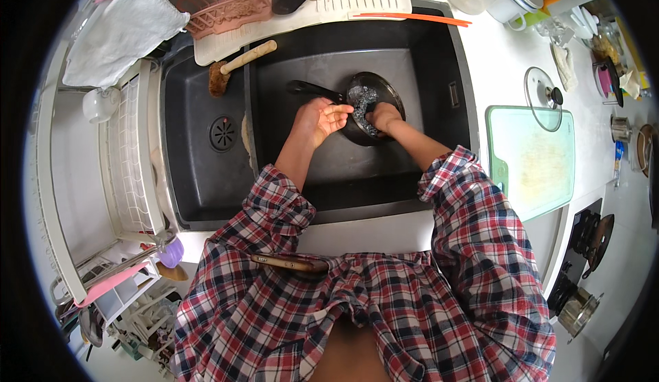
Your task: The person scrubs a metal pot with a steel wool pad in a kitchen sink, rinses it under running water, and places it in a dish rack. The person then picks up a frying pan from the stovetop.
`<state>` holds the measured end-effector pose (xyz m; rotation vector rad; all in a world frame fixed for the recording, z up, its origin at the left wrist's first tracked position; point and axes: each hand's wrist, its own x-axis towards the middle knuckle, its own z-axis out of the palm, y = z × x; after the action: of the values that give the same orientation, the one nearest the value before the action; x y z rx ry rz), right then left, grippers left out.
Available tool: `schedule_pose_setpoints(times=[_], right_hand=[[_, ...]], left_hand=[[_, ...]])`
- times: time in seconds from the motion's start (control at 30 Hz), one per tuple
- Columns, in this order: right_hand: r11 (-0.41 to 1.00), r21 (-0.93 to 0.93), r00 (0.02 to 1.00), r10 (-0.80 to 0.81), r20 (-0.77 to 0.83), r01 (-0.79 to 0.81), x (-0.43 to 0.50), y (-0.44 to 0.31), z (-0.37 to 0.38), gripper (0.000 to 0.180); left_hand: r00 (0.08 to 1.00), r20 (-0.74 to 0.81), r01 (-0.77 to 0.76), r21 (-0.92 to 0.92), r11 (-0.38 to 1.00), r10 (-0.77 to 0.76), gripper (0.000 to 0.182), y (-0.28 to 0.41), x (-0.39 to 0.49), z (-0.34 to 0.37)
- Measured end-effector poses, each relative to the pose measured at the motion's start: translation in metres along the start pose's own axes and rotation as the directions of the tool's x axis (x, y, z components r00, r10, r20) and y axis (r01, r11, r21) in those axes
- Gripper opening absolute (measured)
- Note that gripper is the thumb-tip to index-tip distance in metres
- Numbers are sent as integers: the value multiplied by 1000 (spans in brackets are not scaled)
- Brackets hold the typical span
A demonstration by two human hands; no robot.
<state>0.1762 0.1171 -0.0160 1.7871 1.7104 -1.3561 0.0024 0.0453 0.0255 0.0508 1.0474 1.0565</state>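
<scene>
A dark pan (400, 108) with a black handle (309, 89) lies in the larger basin of the black sink (334, 166). A glittering patch that looks like splashing water (363, 105) covers part of its inside. My right hand (385, 118) reaches into the pan over the right side; its fingertips are hidden, so whether they grip anything cannot be made out. Beside the pan's left edge, below the handle, is my left hand (325, 120), palm partly up, fingers slightly bent, with nothing seen in it.
A wooden-handled brush (252, 56) rests across the sink divider. Orange chopsticks (417, 17) lie along the back edge. To the right, a glass lid (540, 99) overlaps a green cutting board (533, 168). A dish rack (128, 160) stands left, a pink basket (226, 3) behind.
</scene>
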Motion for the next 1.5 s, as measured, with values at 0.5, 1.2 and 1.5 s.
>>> schedule_pose_setpoints(times=[0.5, 1.2, 1.5], right_hand=[[927, 287, 963, -265, 41, 243, 14, -7, 10, 47], [-264, -929, 675, -638, 370, 260, -16, -2, -32, 26], [463, -792, 848, -516, 125, 398, -5, 25, -3, 35]], left_hand=[[685, -182, -693, 135, 708, 705, 21, -37, 57, 14], [669, -66, -702, 274, 658, 740, 32, -29, 53, 31], [688, -42, -661, 376, 650, 724, 34, -33, 43, 37]])
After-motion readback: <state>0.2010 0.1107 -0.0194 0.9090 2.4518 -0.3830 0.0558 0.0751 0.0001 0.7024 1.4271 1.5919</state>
